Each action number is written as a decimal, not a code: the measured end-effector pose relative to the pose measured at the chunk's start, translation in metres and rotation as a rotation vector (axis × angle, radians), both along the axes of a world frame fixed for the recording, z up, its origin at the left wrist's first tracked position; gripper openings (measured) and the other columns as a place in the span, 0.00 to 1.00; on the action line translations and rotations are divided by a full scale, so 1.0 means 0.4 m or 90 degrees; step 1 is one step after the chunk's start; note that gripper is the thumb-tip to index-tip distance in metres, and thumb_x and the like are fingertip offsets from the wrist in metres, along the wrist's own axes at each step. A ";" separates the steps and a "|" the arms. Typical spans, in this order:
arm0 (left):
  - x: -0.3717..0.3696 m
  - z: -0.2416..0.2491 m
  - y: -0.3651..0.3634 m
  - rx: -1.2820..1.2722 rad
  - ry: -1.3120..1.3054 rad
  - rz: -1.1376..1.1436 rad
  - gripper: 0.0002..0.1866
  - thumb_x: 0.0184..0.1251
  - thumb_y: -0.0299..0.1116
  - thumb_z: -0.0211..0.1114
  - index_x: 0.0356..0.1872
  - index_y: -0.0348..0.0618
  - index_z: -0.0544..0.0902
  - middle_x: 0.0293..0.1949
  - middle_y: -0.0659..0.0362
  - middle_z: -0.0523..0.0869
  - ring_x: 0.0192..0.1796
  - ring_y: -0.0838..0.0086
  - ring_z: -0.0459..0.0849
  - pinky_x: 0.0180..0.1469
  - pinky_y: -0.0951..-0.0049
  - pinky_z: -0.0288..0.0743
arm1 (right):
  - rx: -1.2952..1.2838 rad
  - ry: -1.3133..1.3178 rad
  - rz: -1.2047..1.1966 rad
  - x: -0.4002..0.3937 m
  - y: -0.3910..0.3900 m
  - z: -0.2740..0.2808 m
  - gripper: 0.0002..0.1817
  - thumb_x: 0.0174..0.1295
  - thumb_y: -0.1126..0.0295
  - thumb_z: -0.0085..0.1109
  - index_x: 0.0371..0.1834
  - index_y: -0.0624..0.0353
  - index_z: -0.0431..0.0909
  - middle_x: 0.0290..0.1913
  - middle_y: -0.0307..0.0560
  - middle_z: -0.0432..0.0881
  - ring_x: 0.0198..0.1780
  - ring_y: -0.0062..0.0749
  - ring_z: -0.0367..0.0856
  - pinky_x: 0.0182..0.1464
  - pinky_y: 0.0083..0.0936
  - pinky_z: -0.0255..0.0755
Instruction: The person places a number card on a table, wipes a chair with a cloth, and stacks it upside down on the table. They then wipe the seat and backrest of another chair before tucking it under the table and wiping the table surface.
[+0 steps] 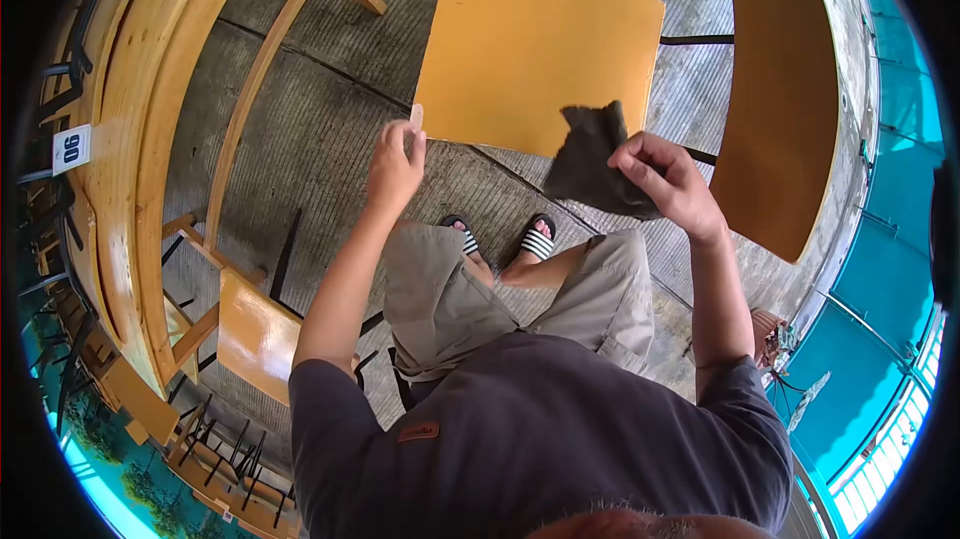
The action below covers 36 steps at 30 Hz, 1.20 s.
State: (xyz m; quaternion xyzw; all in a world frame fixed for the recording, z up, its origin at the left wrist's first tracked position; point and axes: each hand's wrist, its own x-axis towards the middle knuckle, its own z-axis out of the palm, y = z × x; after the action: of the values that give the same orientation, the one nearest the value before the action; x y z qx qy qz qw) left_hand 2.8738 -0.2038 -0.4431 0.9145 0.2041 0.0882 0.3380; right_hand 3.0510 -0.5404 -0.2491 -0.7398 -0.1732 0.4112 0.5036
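Observation:
In the head view my right hand pinches a dark grey cloth with ragged edges by its right side. The cloth hangs over the near right corner of an orange-yellow wooden chair seat. My left hand is raised beside the seat's near left corner, its fingers bent together. A small pale piece shows at its fingertips, against the seat's edge. What that piece is cannot be made out. The chair's curved backrest stands to the right, joined by black metal bars.
A long wooden table runs along the left, with a white number tag near its far side. Another wooden chair is at lower left. My sandalled feet rest on the grooved concrete floor. A teal wall borders the right.

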 end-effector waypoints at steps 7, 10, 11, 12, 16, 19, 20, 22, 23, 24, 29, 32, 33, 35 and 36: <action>0.273 -0.194 -0.023 0.002 0.013 0.132 0.33 0.83 0.54 0.46 0.69 0.29 0.66 0.66 0.35 0.74 0.70 0.41 0.73 0.71 0.51 0.69 | -0.208 -0.892 0.110 0.046 0.232 -0.460 0.28 0.73 0.48 0.55 0.69 0.52 0.77 0.72 0.56 0.73 0.73 0.54 0.70 0.73 0.54 0.64; 0.273 -0.184 -0.031 0.029 -0.012 0.166 0.35 0.84 0.54 0.41 0.73 0.29 0.63 0.70 0.34 0.72 0.71 0.43 0.73 0.72 0.53 0.69 | -0.183 -0.801 0.190 0.029 0.299 -0.624 0.32 0.76 0.48 0.47 0.77 0.52 0.69 0.80 0.55 0.62 0.84 0.52 0.50 0.81 0.60 0.46; 0.269 -0.192 -0.028 0.032 -0.023 0.169 0.35 0.84 0.54 0.41 0.73 0.29 0.63 0.70 0.34 0.72 0.71 0.43 0.73 0.72 0.53 0.69 | -0.178 -0.812 0.188 0.033 0.307 -0.643 0.32 0.76 0.48 0.47 0.77 0.52 0.69 0.80 0.55 0.62 0.84 0.52 0.50 0.81 0.60 0.46; 0.267 -0.195 -0.023 0.032 -0.033 0.166 0.36 0.84 0.55 0.41 0.73 0.29 0.63 0.70 0.34 0.72 0.71 0.43 0.73 0.71 0.53 0.69 | -0.172 -0.830 0.231 0.043 0.315 -0.650 0.32 0.76 0.49 0.46 0.78 0.53 0.67 0.80 0.54 0.62 0.84 0.52 0.51 0.81 0.59 0.47; 0.261 -0.190 -0.029 0.056 -0.025 0.147 0.37 0.84 0.57 0.39 0.72 0.28 0.64 0.69 0.35 0.74 0.71 0.44 0.74 0.71 0.53 0.69 | -0.155 -0.848 0.285 0.075 0.332 -0.653 0.30 0.77 0.58 0.44 0.80 0.55 0.64 0.81 0.52 0.62 0.83 0.52 0.52 0.82 0.57 0.48; 0.260 -0.181 -0.033 0.105 -0.011 0.134 0.38 0.83 0.58 0.41 0.70 0.26 0.65 0.67 0.34 0.75 0.69 0.44 0.76 0.70 0.53 0.72 | -0.166 -0.889 0.248 0.200 0.388 -0.683 0.29 0.75 0.63 0.43 0.79 0.55 0.64 0.80 0.50 0.63 0.83 0.51 0.53 0.82 0.56 0.49; 0.258 -0.189 -0.034 0.117 -0.008 0.128 0.39 0.83 0.58 0.41 0.70 0.26 0.65 0.67 0.34 0.75 0.69 0.44 0.76 0.70 0.53 0.72 | -0.185 -0.910 0.217 0.265 0.416 -0.698 0.29 0.75 0.65 0.43 0.79 0.56 0.64 0.80 0.50 0.63 0.83 0.51 0.54 0.81 0.55 0.50; 0.259 -0.190 -0.033 0.117 -0.008 0.128 0.40 0.82 0.60 0.41 0.70 0.25 0.65 0.68 0.33 0.74 0.69 0.43 0.75 0.70 0.52 0.72 | -0.225 -0.974 0.051 0.462 0.498 -0.731 0.28 0.75 0.65 0.41 0.77 0.57 0.66 0.79 0.50 0.66 0.82 0.51 0.56 0.80 0.54 0.54; 0.254 -0.189 -0.038 0.123 -0.011 0.121 0.40 0.82 0.60 0.41 0.70 0.25 0.65 0.68 0.33 0.74 0.69 0.43 0.75 0.70 0.52 0.72 | -0.237 -0.956 -0.040 0.541 0.539 -0.735 0.27 0.75 0.65 0.40 0.76 0.57 0.67 0.78 0.50 0.67 0.82 0.51 0.56 0.80 0.54 0.54; 0.248 -0.185 -0.041 0.089 -0.028 0.130 0.40 0.83 0.59 0.41 0.70 0.24 0.64 0.69 0.33 0.72 0.70 0.43 0.75 0.70 0.51 0.71 | -0.262 -0.925 -0.088 0.578 0.579 -0.745 0.28 0.74 0.65 0.40 0.77 0.59 0.67 0.79 0.51 0.66 0.82 0.50 0.55 0.81 0.54 0.53; 0.259 -0.190 -0.018 0.062 -0.155 0.166 0.39 0.84 0.56 0.42 0.70 0.21 0.62 0.71 0.29 0.67 0.73 0.40 0.69 0.74 0.50 0.64 | -0.131 -0.855 0.202 0.127 0.607 -0.688 0.29 0.73 0.61 0.47 0.75 0.62 0.69 0.78 0.56 0.67 0.82 0.50 0.56 0.82 0.53 0.52; 0.255 -0.224 -0.008 0.096 -0.265 0.169 0.38 0.84 0.54 0.43 0.69 0.19 0.62 0.70 0.26 0.65 0.76 0.37 0.62 0.78 0.48 0.56 | -0.034 -0.832 0.294 0.055 0.567 -0.673 0.29 0.72 0.62 0.48 0.75 0.58 0.70 0.78 0.52 0.67 0.83 0.48 0.56 0.83 0.50 0.49; 0.254 -0.227 -0.010 0.096 -0.268 0.161 0.38 0.84 0.54 0.43 0.69 0.19 0.62 0.70 0.26 0.65 0.76 0.37 0.62 0.78 0.48 0.56 | -0.049 -0.862 0.291 0.102 0.574 -0.679 0.29 0.71 0.63 0.48 0.75 0.56 0.70 0.78 0.50 0.68 0.83 0.48 0.56 0.83 0.49 0.49; 0.254 -0.221 -0.011 0.155 -0.226 0.146 0.37 0.84 0.54 0.43 0.69 0.20 0.64 0.70 0.28 0.67 0.77 0.39 0.62 0.78 0.48 0.57 | -0.108 -0.960 0.244 0.243 0.605 -0.699 0.29 0.69 0.65 0.49 0.75 0.51 0.72 0.78 0.46 0.68 0.82 0.48 0.56 0.83 0.47 0.48; 0.249 -0.207 -0.013 0.115 -0.192 0.121 0.38 0.84 0.55 0.43 0.69 0.21 0.65 0.70 0.30 0.69 0.77 0.40 0.63 0.79 0.49 0.57 | -0.137 -0.940 0.163 0.330 0.618 -0.696 0.29 0.68 0.66 0.50 0.74 0.52 0.72 0.78 0.46 0.68 0.82 0.48 0.56 0.82 0.49 0.50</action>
State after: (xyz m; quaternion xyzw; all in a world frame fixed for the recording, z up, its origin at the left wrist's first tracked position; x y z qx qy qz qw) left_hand 2.9734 -0.2090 -0.5261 0.8940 0.2277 0.2739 0.2718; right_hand 3.1831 -0.2932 -0.5273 -0.8422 -0.5090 -0.1211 0.1306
